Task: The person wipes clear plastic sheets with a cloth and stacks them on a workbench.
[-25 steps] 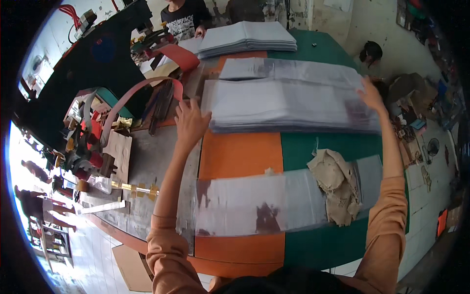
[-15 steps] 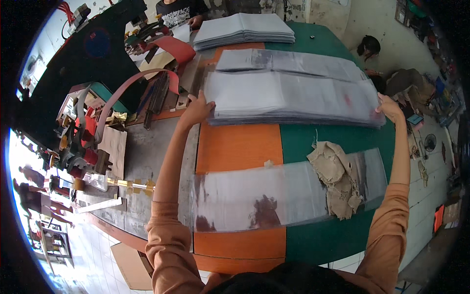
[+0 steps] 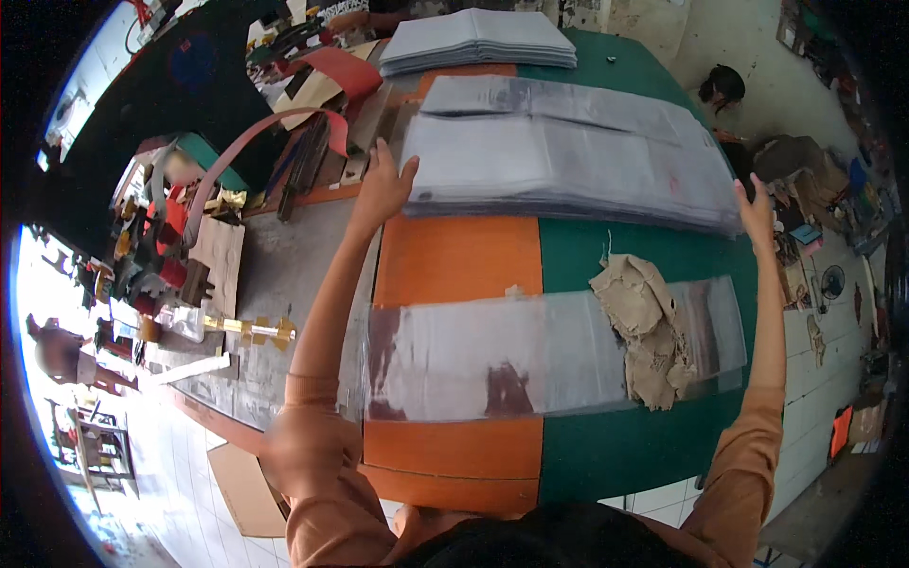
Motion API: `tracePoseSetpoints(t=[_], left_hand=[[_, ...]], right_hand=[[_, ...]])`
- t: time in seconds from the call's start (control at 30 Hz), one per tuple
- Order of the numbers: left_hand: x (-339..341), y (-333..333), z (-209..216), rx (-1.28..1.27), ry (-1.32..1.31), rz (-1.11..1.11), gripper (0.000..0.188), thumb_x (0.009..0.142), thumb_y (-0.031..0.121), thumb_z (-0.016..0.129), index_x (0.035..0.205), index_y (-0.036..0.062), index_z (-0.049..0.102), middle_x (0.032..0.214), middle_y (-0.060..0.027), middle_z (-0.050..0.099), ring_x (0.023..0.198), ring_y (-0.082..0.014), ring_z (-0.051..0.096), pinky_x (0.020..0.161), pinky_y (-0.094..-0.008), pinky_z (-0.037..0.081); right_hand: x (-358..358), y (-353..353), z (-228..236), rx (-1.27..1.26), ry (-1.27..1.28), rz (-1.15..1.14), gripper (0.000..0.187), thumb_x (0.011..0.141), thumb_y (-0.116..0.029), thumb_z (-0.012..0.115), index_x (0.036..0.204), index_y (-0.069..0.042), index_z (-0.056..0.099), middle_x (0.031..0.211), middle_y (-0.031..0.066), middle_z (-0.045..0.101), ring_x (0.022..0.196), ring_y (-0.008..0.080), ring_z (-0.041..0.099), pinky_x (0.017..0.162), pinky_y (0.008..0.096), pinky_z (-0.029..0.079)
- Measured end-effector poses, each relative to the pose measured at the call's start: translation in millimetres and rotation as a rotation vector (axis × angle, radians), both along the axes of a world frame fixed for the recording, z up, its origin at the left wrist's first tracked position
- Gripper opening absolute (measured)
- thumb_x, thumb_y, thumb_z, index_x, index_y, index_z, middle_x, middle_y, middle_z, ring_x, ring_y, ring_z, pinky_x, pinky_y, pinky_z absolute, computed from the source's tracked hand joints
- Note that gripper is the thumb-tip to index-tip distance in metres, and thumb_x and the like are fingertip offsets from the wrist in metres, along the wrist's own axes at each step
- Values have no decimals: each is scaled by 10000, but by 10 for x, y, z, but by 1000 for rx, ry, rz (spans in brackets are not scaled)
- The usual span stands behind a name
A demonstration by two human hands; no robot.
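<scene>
Spreading wide apart, the left hand [image 3: 382, 186] and right hand [image 3: 757, 210] press flat on opposite ends of a stack of clear plastic sheets [image 3: 559, 168]. Uneven pulling could fan the slippery sheets toward the rag [image 3: 649, 327] lying nearer the person.

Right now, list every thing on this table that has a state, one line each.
Left hand: open, flat on the stack's left end.
Right hand: open, at the stack's right end.
Stack of clear sheets: lying flat.
Single clear sheet: spread flat.
Rag: crumpled on that sheet.
Far grey stack: piled, untouched.
</scene>
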State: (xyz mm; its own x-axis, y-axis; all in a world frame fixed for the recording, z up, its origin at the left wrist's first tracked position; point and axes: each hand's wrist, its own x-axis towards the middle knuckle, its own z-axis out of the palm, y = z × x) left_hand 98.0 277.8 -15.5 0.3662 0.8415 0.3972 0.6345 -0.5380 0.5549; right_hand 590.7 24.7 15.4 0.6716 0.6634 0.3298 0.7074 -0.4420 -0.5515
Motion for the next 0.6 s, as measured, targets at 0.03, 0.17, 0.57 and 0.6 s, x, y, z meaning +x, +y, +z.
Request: tracePoseSetpoints(t=[0.03,0.17,0.57,0.6], left_hand=[[-19,-212,98,114,-36,-49,584,855,260,500,1251,-98,265,1199,-331,403,1103,-447,416,932,-427,342],[-709,-1347,201,104,217,-310,598,796,155,563,1294,-15,280,1267,-233,387,1120,-418,399,937,-439,347],[-1496,-3089,-45,-208,596,-597,963,602,562,651,1368,132,254,1407,-215,179,1310,-339,176,1060,-452,118],[-1514,-3089,-65,-185,609,-601,965,603,568,649,1368,133,255,1410,-217,171,1313,-335,172,1060,-454,113]], right_hand=[[-109,-132,48,44,-172,60,623,833,-412,545,1313,-63,353,1364,156,326,1255,300,317,1017,394,258],[-1577,-561,146,-47,-93,618,591,820,-422,551,1274,-71,410,1374,161,301,1270,316,288,1024,408,251],[-2350,-972,-438,-79,-241,538,846,644,-360,730,1346,-162,301,1260,179,358,1031,336,462,835,416,423],[-2399,-949,-401,-88,-254,498,848,641,-353,734,1346,-161,302,1260,183,356,1028,334,465,827,412,430]])
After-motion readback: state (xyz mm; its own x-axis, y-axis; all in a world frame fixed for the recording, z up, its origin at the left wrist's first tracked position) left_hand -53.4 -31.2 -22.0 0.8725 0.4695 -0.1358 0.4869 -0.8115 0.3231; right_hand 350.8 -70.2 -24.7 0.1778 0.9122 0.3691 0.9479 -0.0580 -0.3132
